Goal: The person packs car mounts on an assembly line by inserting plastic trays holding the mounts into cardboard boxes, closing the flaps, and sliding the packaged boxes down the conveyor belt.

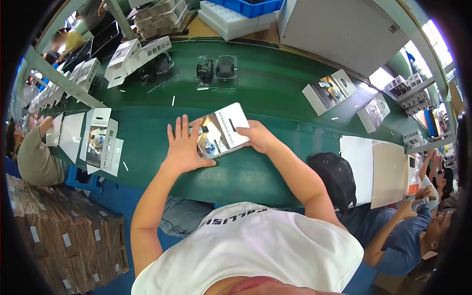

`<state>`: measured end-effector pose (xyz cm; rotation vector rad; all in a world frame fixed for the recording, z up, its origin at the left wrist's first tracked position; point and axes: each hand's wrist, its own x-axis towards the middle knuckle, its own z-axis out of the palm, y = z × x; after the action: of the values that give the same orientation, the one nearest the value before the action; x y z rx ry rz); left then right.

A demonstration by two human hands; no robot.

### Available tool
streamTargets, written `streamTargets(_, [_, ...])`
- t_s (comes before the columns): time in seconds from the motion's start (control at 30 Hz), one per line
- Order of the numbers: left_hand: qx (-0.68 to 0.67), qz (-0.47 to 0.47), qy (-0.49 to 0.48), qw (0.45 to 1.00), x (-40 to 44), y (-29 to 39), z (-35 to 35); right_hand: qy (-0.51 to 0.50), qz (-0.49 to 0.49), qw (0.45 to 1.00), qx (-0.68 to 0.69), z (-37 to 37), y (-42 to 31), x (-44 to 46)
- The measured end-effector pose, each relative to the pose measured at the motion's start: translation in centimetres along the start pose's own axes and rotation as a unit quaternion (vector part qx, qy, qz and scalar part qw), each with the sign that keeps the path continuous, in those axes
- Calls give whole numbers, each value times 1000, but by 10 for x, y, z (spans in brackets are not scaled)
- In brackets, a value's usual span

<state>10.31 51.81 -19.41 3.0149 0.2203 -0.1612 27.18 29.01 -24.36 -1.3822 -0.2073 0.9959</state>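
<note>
A printed retail box (221,130) marked "EXTENDABLE MOUNT", with a white hang tab and a dark slot, lies on the green work surface (236,182) in front of me. My right hand (258,136) grips its tab end, thumb on top and the other fingers mostly hidden. At the opposite end, my left hand (183,150) rests with fingers spread against the box. Beyond the box, a clear plastic tray (236,73) holds dark parts. Another clear tray with black parts (156,69) lies farther left, partly under a box.
Similar boxes stand at the left (98,142), far left (129,58) and right (330,91). A black bag (334,179) sits beside my right forearm, next to white sheets (359,167). Wrapped cartons (64,236) are stacked lower left. Co-workers sit on both sides.
</note>
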Motion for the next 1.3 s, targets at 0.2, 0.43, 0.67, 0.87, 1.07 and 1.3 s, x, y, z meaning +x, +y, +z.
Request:
streamTargets(0.2, [20, 68, 36, 997, 13, -14, 33, -91, -295, 715, -628, 79, -7, -34])
streamTargets(0.43, [-34, -10, 66, 997, -10, -66, 6, 322, -335, 775, -429, 23, -132, 139])
streamTargets(0.67, [-66, -41, 112, 991, -18, -118, 4, 163, -81, 945, -273, -48, -97, 261])
streamTargets(0.87, [-65, -68, 153, 984, -4, -166, 18, 283, -158, 938, -127, 69, -36, 119])
streamTargets(1.07, [-58, 8, 97, 994, -16, -180, 8, 108, -97, 970, -197, 103, 11, 71])
streamTargets(1.3, [-58, 90, 57, 993, -43, -178, 0, -11, -163, 910, -381, 136, 25, 94])
